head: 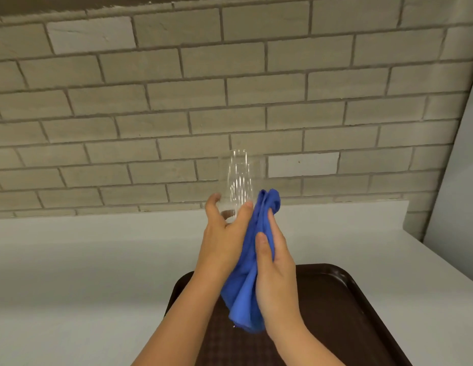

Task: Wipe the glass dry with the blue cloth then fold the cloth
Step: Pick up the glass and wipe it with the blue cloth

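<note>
A clear drinking glass (239, 175) is held up in front of the brick wall, its base in my left hand (225, 233), whose fingers wrap its lower part. The blue cloth (250, 260) hangs bunched between my two hands, its top pressed against the right side of the glass near the base. My right hand (273, 262) grips the cloth from the right, thumb on top of the fabric. The cloth's lower end dangles above the tray.
A dark brown tray (343, 294) lies on the white counter (84, 273) below my forearms. A grey brick wall (177, 88) rises behind the counter. A pale panel (462, 180) stands at the right edge.
</note>
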